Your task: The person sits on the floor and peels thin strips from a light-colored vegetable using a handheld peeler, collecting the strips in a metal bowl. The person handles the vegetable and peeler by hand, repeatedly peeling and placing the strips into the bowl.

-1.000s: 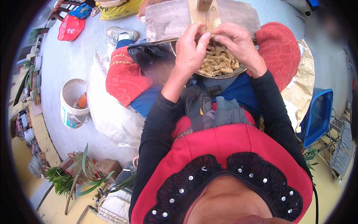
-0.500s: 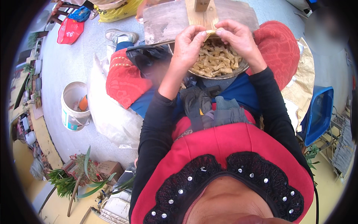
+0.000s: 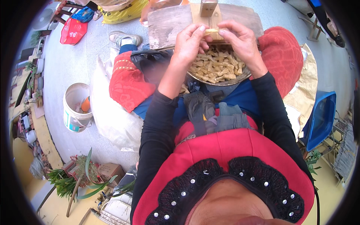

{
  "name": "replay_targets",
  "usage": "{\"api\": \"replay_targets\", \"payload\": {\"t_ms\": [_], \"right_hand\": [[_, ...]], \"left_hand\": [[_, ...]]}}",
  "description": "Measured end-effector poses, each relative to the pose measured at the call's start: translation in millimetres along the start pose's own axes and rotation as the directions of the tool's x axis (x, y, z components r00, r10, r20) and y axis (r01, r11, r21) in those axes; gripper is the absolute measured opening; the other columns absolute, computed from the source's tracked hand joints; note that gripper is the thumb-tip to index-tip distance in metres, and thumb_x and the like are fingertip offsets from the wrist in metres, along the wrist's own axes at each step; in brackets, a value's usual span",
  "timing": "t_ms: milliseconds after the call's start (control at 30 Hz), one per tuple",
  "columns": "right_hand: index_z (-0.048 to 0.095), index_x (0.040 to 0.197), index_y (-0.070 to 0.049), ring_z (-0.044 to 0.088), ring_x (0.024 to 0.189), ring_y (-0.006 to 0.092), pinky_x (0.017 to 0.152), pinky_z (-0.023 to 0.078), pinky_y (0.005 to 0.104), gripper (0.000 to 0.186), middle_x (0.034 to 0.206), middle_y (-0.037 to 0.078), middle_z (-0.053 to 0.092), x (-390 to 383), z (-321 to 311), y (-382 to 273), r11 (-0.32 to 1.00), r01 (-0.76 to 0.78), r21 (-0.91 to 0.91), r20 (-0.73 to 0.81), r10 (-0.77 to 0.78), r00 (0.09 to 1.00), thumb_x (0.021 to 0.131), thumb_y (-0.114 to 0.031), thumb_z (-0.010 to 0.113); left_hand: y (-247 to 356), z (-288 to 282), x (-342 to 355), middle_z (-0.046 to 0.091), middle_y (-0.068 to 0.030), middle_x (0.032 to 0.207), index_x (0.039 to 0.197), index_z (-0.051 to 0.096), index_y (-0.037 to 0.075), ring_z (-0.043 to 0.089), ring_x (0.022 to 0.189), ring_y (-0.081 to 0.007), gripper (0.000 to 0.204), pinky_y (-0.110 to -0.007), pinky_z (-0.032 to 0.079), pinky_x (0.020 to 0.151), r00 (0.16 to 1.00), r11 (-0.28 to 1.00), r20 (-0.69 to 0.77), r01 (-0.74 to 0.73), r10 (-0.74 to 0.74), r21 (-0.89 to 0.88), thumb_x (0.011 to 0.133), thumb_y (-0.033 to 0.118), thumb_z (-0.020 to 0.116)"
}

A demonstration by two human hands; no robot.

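Note:
Both my hands are raised above a round metal pan (image 3: 221, 83) heaped with small tan knotted pieces (image 3: 217, 66). My left hand (image 3: 188, 44) pinches one end of a pale yellow strip (image 3: 212, 32), thumb against forefinger. The strip's other end is in the closed fingers of my right hand (image 3: 243, 44). It stretches short and roughly level between them, in front of a wooden board (image 3: 168, 28) with a post (image 3: 208, 8) standing on it. What the strip is made of I cannot tell.
A black plastic bag (image 3: 150, 56) lies left of the pan, by my red-covered knee. Further left are a white sack (image 3: 108, 120) and a white bucket (image 3: 77, 112). A blue tub (image 3: 320, 120) stands to the right. Red and yellow bags (image 3: 123, 13) lie at the far left.
My right hand has turned and its fingers curl closer around the strip. My left fingers have also shifted, and the strip is now pulled straighter between the hands.

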State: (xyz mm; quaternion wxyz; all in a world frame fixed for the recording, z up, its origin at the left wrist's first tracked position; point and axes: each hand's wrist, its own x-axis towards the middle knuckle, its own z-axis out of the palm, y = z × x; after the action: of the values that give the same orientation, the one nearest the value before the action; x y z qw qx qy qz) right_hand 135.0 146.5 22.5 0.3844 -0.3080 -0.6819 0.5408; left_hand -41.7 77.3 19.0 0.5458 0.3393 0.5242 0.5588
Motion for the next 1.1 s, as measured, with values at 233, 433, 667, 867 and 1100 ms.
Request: {"api": "replay_targets", "payload": {"t_ms": [233,433,667,867,1100], "right_hand": [[0.068,0.108,-0.002,0.057,0.081,0.0054,0.072,0.047,0.0215,0.018,0.087,-0.002,0.064,2,3,10,0.997,0.029,-0.076,-0.044,-0.032,0.999,0.092,-0.01,0.066],[0.067,0.108,-0.002,0.058,0.083,0.0059,0.074,0.048,0.0226,0.019,0.087,-0.001,0.065,5,2,15,0.992,0.019,-0.126,-0.064,-0.027,0.998,0.092,-0.011,0.066],[0.068,0.1,-0.005,0.061,0.082,0.0141,0.073,0.048,0.0279,0.014,0.085,0.004,0.064,11,7,24,0.909,0.0,-0.417,-0.076,-0.035,0.997,0.089,-0.013,0.067],[0.069,0.089,-0.012,0.062,0.082,0.0304,0.074,0.05,0.0428,0.009,0.082,0.008,0.067,8,4,12,0.599,0.139,-0.788,-0.023,-0.254,0.967,0.083,-0.019,0.067],[0.06,0.117,0.0,0.058,0.076,0.0082,0.069,0.051,0.0246,0.023,0.094,0.001,0.066,-17,-12,21,0.774,-0.29,0.562,0.076,0.301,0.951,0.098,-0.013,0.058]], "left_hand": [[-8,3,8,0.064,-0.0017,0.078,0.097,0.065,0.002,0.057,0.063,-0.0065,0.009,-0.021,0.047,0.055,0.993,0.994,-0.047,-0.106,0.107,0.013,0.095,0.01,0.061],[-10,3,17,0.062,-0.0021,0.073,0.092,0.063,0.001,0.055,0.063,-0.008,0.007,-0.024,0.046,0.056,0.952,0.914,-0.059,-0.271,0.302,0.303,0.091,0.007,0.062],[-9,7,19,0.065,-0.0157,0.072,0.09,0.062,0.001,0.064,0.065,-0.0275,0.009,-0.038,0.05,0.063,0.88,0.681,-0.029,-0.346,0.475,0.646,0.088,0.01,0.061],[-13,5,11,0.066,-0.0216,0.083,0.089,0.062,0.003,0.063,0.08,-0.0422,0.008,-0.047,0.05,0.072,0.819,0.42,-0.032,-0.259,0.573,0.87,0.088,0.01,0.059],[8,-27,31,0.065,-0.0043,0.074,0.093,0.064,-0.001,0.058,0.066,-0.0108,0.009,-0.027,0.049,0.062,0.828,0.65,-0.145,-0.303,0.541,0.697,0.089,0.007,0.065]]}}
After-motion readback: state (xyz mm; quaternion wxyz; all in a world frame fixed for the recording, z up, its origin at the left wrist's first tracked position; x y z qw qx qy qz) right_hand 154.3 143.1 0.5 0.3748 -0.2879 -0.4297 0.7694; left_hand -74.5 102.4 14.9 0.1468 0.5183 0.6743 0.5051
